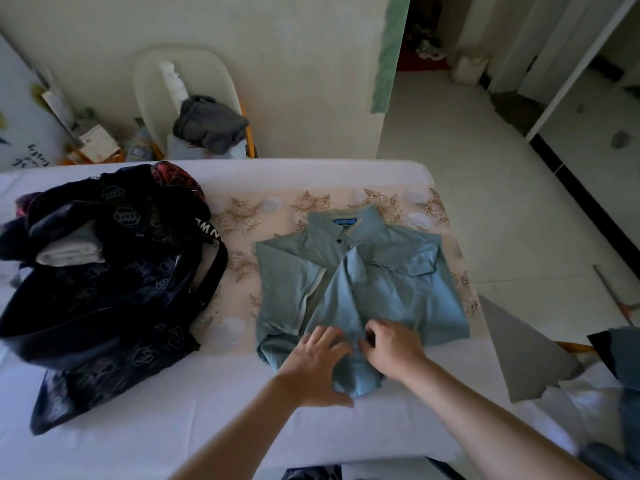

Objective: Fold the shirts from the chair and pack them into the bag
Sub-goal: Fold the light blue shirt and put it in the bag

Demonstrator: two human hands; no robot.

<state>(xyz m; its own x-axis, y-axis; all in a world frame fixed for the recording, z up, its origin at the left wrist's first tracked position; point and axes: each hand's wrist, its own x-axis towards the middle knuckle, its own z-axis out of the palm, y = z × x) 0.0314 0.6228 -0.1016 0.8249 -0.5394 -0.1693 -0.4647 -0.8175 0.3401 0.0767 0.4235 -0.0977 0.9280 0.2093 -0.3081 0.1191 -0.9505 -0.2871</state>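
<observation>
A person leans both bare forearms over a white-covered counter [173,410], working on the near hem of a pale blue polo shirt [381,292]. The left hand [315,365] lies on the cloth with its fingers spread and nearly straight, palm down, thumb at the hem's near edge; its grip is slack and holds nothing. Just to its right, almost touching it, the right hand [391,348] has its fingers curled inward, its grip closed in a pinch on a fold of fabric near the shirt's middle.

The polo shirt lies face up on a floral mat [242,216] on the right half of the counter, collar at the far end, hem toward the person. Both short sleeves are turned in across the chest; the left one shows a cream trim along its edge. A blue label sits inside the collar and one dark button shows below it. The cloth bunches and creases around the two hands.

On the left of the counter, apart from the shirt, a dark patterned bag [104,306] sits open, with white folded cloth [69,252] showing inside. Beyond the far edge, against the wall, a white chair [149,81] carries a crumpled grey garment [211,124].
</observation>
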